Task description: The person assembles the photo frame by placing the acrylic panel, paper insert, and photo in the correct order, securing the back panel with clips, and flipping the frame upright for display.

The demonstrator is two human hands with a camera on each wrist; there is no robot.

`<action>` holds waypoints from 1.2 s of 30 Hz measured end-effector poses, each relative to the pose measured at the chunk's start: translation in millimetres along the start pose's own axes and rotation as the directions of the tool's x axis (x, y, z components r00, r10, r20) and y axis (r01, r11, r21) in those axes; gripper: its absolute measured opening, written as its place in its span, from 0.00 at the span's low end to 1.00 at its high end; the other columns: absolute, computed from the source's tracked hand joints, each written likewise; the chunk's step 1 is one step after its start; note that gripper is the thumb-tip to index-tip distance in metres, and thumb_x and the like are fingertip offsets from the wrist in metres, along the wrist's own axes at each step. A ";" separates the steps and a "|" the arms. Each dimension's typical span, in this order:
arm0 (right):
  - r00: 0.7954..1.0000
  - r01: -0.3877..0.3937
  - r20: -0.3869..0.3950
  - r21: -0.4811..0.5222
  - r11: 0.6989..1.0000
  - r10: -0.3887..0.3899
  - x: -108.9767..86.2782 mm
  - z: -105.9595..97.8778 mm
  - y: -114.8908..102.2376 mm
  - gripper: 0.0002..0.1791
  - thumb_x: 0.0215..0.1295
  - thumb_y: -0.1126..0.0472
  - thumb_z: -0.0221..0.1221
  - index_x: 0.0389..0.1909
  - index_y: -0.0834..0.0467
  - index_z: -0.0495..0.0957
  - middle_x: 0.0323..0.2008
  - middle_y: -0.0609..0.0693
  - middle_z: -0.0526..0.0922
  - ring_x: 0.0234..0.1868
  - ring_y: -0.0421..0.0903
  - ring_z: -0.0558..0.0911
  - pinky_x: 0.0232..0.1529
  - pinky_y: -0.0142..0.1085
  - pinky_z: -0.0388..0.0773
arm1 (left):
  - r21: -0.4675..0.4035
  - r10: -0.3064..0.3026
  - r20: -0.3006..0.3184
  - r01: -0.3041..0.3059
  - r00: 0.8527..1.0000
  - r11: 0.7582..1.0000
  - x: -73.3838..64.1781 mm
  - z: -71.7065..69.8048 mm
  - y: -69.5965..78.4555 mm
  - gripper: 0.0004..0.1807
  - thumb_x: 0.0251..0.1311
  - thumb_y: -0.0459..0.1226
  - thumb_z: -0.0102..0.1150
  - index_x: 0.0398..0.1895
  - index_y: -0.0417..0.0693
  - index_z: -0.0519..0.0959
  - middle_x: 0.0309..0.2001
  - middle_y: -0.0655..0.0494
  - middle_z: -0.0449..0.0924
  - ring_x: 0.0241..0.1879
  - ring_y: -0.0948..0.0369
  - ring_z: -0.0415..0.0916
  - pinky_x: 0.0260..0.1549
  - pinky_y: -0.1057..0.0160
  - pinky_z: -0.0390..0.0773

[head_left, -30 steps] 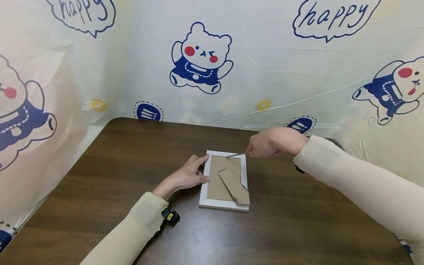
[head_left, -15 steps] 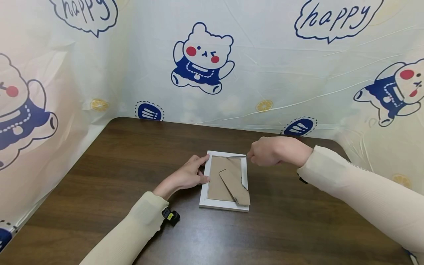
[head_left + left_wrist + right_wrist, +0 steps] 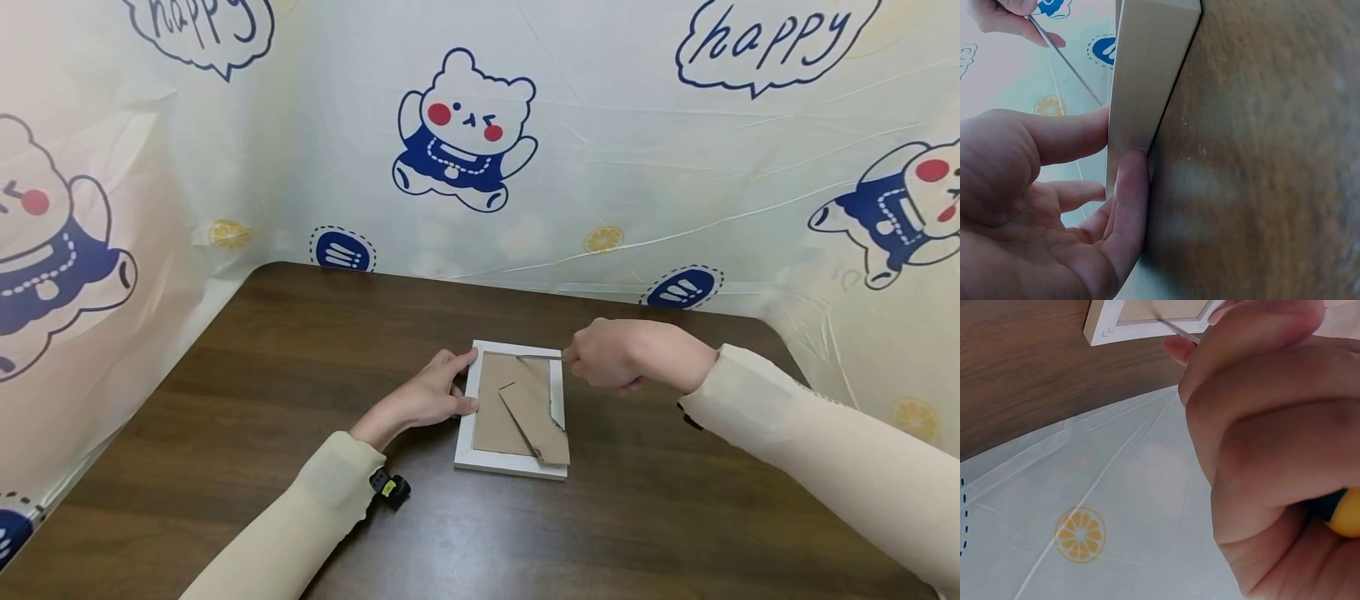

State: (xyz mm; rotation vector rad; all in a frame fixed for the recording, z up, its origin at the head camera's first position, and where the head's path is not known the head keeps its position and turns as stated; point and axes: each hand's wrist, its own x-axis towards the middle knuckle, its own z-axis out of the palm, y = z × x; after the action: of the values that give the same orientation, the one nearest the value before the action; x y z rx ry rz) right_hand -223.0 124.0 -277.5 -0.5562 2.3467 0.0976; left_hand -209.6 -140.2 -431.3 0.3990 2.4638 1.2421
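Note:
A white picture frame (image 3: 510, 467) lies face down on the table, its brown backing board (image 3: 491, 421) showing. Across the board slants a cardboard easel leg (image 3: 538, 421). My left hand (image 3: 423, 396) grips the frame's left edge, thumb on the upper face and fingers along the side (image 3: 1147, 81). In my right hand (image 3: 618, 350) is a screwdriver (image 3: 1347, 512), with a yellow-and-black handle mostly hidden in the fist. Its thin metal shaft (image 3: 1066, 61) reaches over the frame's top right corner, with the tip at the board's upper edge.
The dark wooden table (image 3: 300, 367) extends around the frame on all sides. A patterned cloth (image 3: 585, 167) with bears hangs behind the table and along both sides. A small black camera (image 3: 392, 488) sits at the left wrist.
My right hand has come down and slightly towards me, so the screwdriver shaft lies flatter along the frame's top edge. The left hand keeps its hold, and the frame stays put.

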 end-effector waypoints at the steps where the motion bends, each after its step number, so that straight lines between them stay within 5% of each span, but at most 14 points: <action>1: 1.000 0.003 -0.011 -0.002 1.000 -0.003 -0.3 1.5 0.2 0.25 0.85 0.61 0.45 0.77 0.60 0.70 0.26 0.49 0.81 0.12 0.38 0.68 0.14 0.28 0.67 | -0.001 -0.001 0.001 0.001 1.000 1.000 0.1 0.0 0.5 0.48 0.68 0.33 0.70 0.86 0.44 0.53 0.63 0.41 0.63 0.42 0.58 0.75 0.41 0.62 0.77; 6: 0.997 0.014 -0.071 -0.022 1.000 -0.016 -0.3 10.7 2.5 0.25 0.85 0.61 0.47 0.76 0.62 0.71 0.62 0.61 0.82 0.13 0.39 0.73 0.15 0.29 0.72 | 0.000 -0.001 0.000 0.001 1.000 1.000 0.0 0.3 2.3 0.48 0.67 0.33 0.70 0.86 0.44 0.54 0.63 0.41 0.64 0.42 0.58 0.76 0.41 0.63 0.78; 10: 0.995 0.010 -0.103 -0.021 1.000 -0.012 0.7 19.0 3.3 0.24 0.85 0.62 0.48 0.76 0.61 0.71 0.68 0.65 0.78 0.17 0.42 0.81 0.17 0.32 0.78 | 0.002 0.001 0.002 -0.001 1.000 1.000 -0.1 0.1 2.5 0.48 0.68 0.33 0.70 0.86 0.43 0.54 0.63 0.41 0.63 0.42 0.58 0.76 0.41 0.63 0.78; 20: 0.977 0.021 -0.211 -0.027 0.999 -0.026 -1.1 38.2 1.0 0.21 0.80 0.66 0.53 0.69 0.61 0.77 0.48 0.58 0.87 0.21 0.42 0.78 0.20 0.31 0.76 | -0.014 -0.006 0.004 0.006 1.000 1.000 0.5 0.0 1.4 0.48 0.68 0.33 0.70 0.86 0.44 0.54 0.64 0.40 0.63 0.41 0.59 0.77 0.40 0.63 0.78; 25: 0.966 0.031 -0.255 -0.018 0.999 -0.034 -4.2 45.9 -0.7 0.20 0.78 0.68 0.55 0.68 0.61 0.78 0.46 0.57 0.88 0.22 0.41 0.79 0.21 0.32 0.77 | -0.015 0.002 0.004 -0.001 1.000 1.000 0.4 -0.5 1.7 0.48 0.67 0.33 0.70 0.86 0.44 0.54 0.64 0.41 0.64 0.42 0.58 0.76 0.41 0.63 0.78; 36: 0.924 0.059 -0.376 -0.046 0.997 -0.072 -6.6 62.6 -1.8 0.09 0.79 0.66 0.56 0.55 0.60 0.79 0.23 0.52 0.75 0.20 0.46 0.76 0.19 0.38 0.74 | -0.009 0.000 0.008 0.000 1.000 1.000 0.8 -0.8 0.9 0.48 0.68 0.33 0.70 0.86 0.44 0.54 0.64 0.41 0.63 0.42 0.59 0.76 0.41 0.63 0.78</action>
State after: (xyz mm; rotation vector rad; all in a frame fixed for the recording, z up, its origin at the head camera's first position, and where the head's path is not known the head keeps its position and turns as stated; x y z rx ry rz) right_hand -178.5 138.7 -319.5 -0.7233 2.7005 -0.0031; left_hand -210.6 -139.9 -430.3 0.4009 2.4506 1.2492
